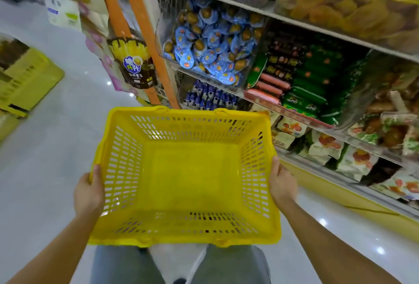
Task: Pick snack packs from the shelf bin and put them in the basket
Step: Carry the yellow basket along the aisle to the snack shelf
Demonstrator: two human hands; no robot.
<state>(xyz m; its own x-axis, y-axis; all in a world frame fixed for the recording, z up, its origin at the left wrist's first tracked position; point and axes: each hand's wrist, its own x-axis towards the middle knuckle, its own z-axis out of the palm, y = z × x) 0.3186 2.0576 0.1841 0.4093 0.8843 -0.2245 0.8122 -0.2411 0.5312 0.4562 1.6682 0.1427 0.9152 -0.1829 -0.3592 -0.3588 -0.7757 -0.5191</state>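
The yellow basket (181, 241) is held level above the pale floor (45, 147), over the person's grey trouser legs (127, 263). The left hand (89, 193) grips the basket's left rim, thumb over the edge. The right hand (282, 184) clamps the right rim the same way. Beyond the basket's far rim and higher up, a clear shelf bin (181, 66) holds a heap of blue snack packs (210, 41), well apart from the basket. Past the basket's far right corner lie green packs (313, 93).
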